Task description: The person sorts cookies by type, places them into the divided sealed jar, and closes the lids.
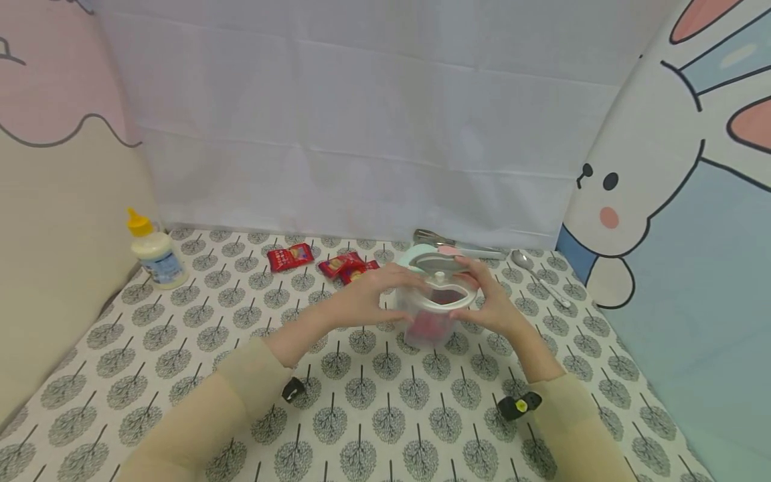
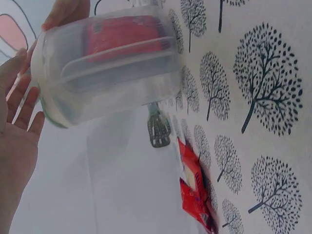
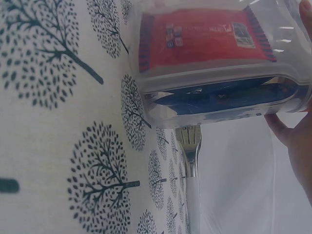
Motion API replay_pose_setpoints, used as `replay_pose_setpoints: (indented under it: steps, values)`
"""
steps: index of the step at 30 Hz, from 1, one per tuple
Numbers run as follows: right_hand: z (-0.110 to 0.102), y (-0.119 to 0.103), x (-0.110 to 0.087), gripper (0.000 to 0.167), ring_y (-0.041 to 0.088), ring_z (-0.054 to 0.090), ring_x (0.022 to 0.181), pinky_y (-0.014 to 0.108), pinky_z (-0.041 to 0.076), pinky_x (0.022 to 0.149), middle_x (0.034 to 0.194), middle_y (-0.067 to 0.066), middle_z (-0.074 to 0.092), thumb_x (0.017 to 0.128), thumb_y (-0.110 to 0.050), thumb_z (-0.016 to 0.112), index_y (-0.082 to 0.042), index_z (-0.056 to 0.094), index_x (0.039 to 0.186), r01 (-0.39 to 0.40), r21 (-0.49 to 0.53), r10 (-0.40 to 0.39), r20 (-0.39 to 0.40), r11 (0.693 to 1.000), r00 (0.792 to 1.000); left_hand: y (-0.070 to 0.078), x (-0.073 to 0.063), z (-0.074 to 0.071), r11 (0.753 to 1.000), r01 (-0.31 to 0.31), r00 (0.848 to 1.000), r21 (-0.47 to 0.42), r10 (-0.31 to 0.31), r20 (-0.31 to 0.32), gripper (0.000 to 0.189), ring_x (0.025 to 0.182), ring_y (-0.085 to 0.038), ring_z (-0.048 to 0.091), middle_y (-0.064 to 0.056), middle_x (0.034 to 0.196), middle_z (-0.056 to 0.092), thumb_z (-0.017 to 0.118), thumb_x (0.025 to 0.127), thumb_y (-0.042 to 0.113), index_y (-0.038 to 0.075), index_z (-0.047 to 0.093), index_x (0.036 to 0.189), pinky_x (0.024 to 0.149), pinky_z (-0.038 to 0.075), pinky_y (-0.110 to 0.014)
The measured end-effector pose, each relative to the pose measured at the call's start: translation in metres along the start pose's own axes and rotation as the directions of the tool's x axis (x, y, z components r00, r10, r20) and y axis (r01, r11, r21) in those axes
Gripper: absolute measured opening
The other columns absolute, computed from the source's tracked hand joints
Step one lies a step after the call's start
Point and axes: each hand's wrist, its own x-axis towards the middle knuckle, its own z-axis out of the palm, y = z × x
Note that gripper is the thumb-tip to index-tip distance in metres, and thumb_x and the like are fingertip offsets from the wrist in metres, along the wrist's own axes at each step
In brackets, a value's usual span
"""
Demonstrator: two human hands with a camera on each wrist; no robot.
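A clear plastic storage container (image 1: 424, 335) stands on the table with its lid (image 1: 462, 305) on top. Pale green and pink flaps are raised at the back of the lid, and an opening shows in it. Through the wall I see a red packet (image 3: 204, 36) and a dark blue packet (image 3: 229, 95). My left hand (image 1: 367, 298) holds the left side of the lid, thumb in front and fingers over the top. On the other side, my right hand (image 1: 495, 304) grips the lid's right edge, its thumb at the front and fingers by the raised flap.
Red snack packets (image 1: 290, 257) lie left of the container. A yellow-capped glue bottle (image 1: 159, 258) stands at the far left. Behind the container lie a slotted turner (image 2: 159, 130) and other metal utensils, with a spoon (image 1: 533, 268) to the right. Cloth walls enclose the table.
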Motion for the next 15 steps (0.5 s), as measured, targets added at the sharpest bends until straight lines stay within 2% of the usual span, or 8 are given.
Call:
replay_pose_setpoints:
  steps: [3, 5, 7, 9, 11, 15]
  values:
    - [0.0, 0.0, 0.001, 0.094, 0.015, 0.052, 0.114, 0.064, 0.035, 0.1, 0.133, 0.026, 0.04, 0.058, 0.006, 0.08, -0.001, 0.031, 0.138, 0.004, -0.006, -0.004, -0.011, 1.0, 1.0, -0.007, -0.007, -0.016, 0.993, 0.096, 0.994, -0.066, -0.099, -0.048, 0.052, 0.118, -0.009, 0.053, 0.008, 0.124, 0.061, 0.077, 0.078, 0.022, 0.018, 0.058, 0.126, 0.102, 0.043, -0.033]
    - [0.0, 0.0, 0.001, 0.094, 0.014, 0.052, 0.114, 0.064, 0.034, 0.1, 0.133, 0.026, 0.04, 0.057, 0.007, 0.08, -0.001, 0.031, 0.137, 0.005, -0.006, -0.005, -0.015, 1.0, 1.0, -0.015, -0.012, -0.027, 0.979, 0.182, 0.98, -0.088, -0.188, -0.069, 0.054, 0.117, -0.009, 0.054, 0.009, 0.123, 0.061, 0.077, 0.078, 0.025, 0.021, 0.057, 0.128, 0.101, 0.044, -0.036]
    - [0.0, 0.0, 0.001, 0.094, 0.012, 0.051, 0.115, 0.064, 0.033, 0.101, 0.132, 0.027, 0.04, 0.057, 0.007, 0.08, -0.001, 0.031, 0.137, 0.011, 0.002, -0.011, -0.016, 1.0, 1.0, -0.025, -0.017, -0.038, 0.956, 0.276, 0.956, -0.1, -0.284, -0.072, 0.058, 0.119, -0.013, 0.053, 0.009, 0.124, 0.06, 0.076, 0.079, 0.027, 0.024, 0.053, 0.132, 0.103, 0.042, -0.041]
    - [0.0, 0.001, 0.001, 0.094, 0.011, 0.051, 0.115, 0.064, 0.033, 0.101, 0.132, 0.027, 0.04, 0.057, 0.006, 0.08, -0.001, 0.031, 0.137, 0.017, 0.002, -0.017, -0.015, 1.0, 1.0, -0.037, -0.024, -0.048, 0.924, 0.366, 0.925, -0.111, -0.374, -0.07, 0.061, 0.123, -0.019, 0.05, 0.009, 0.128, 0.058, 0.075, 0.08, 0.029, 0.026, 0.05, 0.135, 0.104, 0.04, -0.046]
    - [0.0, 0.001, 0.002, 0.095, 0.013, 0.05, 0.115, 0.064, 0.033, 0.101, 0.131, 0.027, 0.04, 0.056, 0.006, 0.08, -0.001, 0.031, 0.137, 0.02, 0.002, -0.02, -0.015, 1.0, 1.0, -0.052, -0.032, -0.058, 0.9, 0.427, 0.898, -0.092, -0.433, -0.075, 0.064, 0.13, -0.025, 0.044, 0.008, 0.134, 0.054, 0.074, 0.081, 0.033, 0.027, 0.046, 0.138, 0.107, 0.035, -0.051]
    - [0.0, 0.0, 0.002, 0.095, 0.016, 0.05, 0.116, 0.065, 0.032, 0.101, 0.132, 0.027, 0.04, 0.056, 0.007, 0.08, -0.002, 0.031, 0.137, 0.016, -0.007, -0.016, -0.013, 1.0, 1.0, -0.082, -0.049, -0.077, 0.865, 0.49, 0.857, -0.105, -0.5, -0.122, 0.068, 0.136, -0.03, 0.034, 0.004, 0.143, 0.046, 0.073, 0.081, 0.034, 0.024, 0.043, 0.141, 0.111, 0.025, -0.055]
